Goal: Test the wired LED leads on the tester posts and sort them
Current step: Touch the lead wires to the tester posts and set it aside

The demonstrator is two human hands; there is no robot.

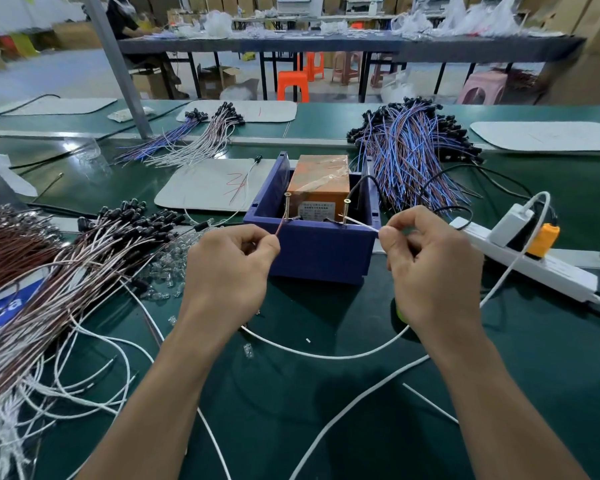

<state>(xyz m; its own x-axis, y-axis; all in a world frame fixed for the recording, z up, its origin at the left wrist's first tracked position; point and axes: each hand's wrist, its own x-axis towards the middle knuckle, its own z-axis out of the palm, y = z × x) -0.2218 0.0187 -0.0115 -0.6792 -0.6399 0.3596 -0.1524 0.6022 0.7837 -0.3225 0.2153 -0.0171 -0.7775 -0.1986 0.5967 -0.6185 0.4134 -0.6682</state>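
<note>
The left hand (229, 261) is pinching the thin red wire lead (280, 227), the right hand (433, 265) the thin white wire lead (362, 224), each slanting forward to a brass screw post (287, 206) just ahead.

Brassy metal screw posts (287, 206), matt purple plastic box (321, 252).

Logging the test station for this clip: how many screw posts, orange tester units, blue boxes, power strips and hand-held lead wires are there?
Screw posts: 2
Orange tester unit: 1
Blue box: 1
Power strip: 1
Hand-held lead wires: 2
Total: 7
</note>
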